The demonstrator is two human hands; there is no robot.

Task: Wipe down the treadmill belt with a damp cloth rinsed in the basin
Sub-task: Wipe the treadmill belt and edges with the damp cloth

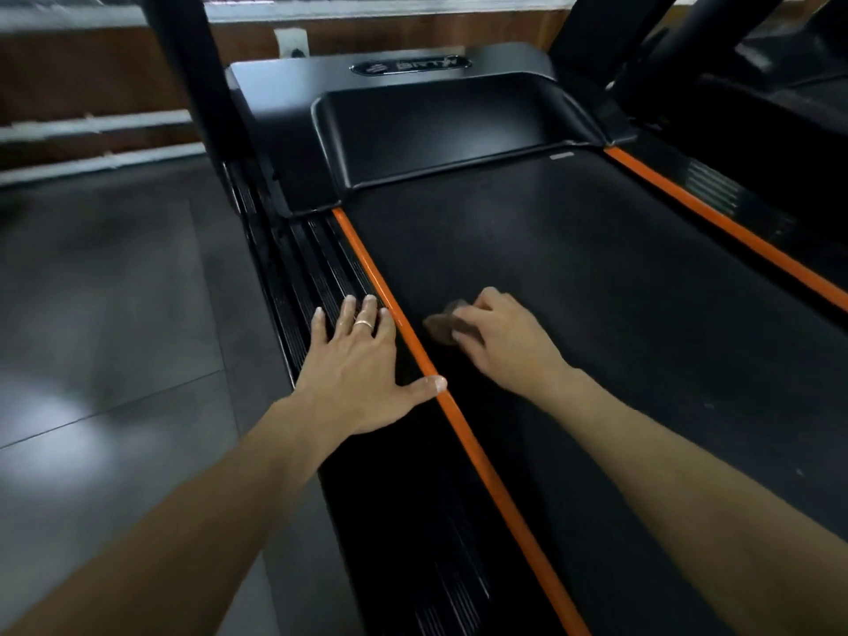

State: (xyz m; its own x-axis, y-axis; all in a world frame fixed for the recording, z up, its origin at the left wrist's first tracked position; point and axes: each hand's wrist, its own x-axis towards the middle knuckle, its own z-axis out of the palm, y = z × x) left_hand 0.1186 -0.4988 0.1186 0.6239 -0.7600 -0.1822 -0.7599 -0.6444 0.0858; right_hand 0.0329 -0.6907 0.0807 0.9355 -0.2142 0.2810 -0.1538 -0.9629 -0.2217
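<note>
right hand (507, 342): on the belt near its left edge, fingers curled over a small brown crumpled cloth (444, 319), pressing it down onto the belt surface; cloth pokes out past the fingertips toward the orange strip.
left hand (362, 364): flat, fingers straight and spread, palm down on the black ribbed side rail (321, 263); holds nothing; thumb tip lies across the orange strip; silver ring (363, 322) on one finger.
cloth: dark brown, bunched, mostly under the right hand, touching the belt, just beside the left orange strip.
treadmill belt (619, 314): wide matte black running surface, runs from bottom of view up to the motor cover; faint dusty patches.
orange strips: left orange edge strip (482, 456) between side rail and belt; right orange edge strip (734, 231) on the far side.
motor cover (436, 126): glossy black plastic hood at the belt's head, oval logo badge (410, 65) on top, text blurred.
upright (192, 75): black post rising at the left of the hood.
floor (101, 314): grey glossy tiles left of the treadmill, light glare.
wall: brown panelling with white rails (92, 126) behind; white wall outlet (291, 41).
</note>
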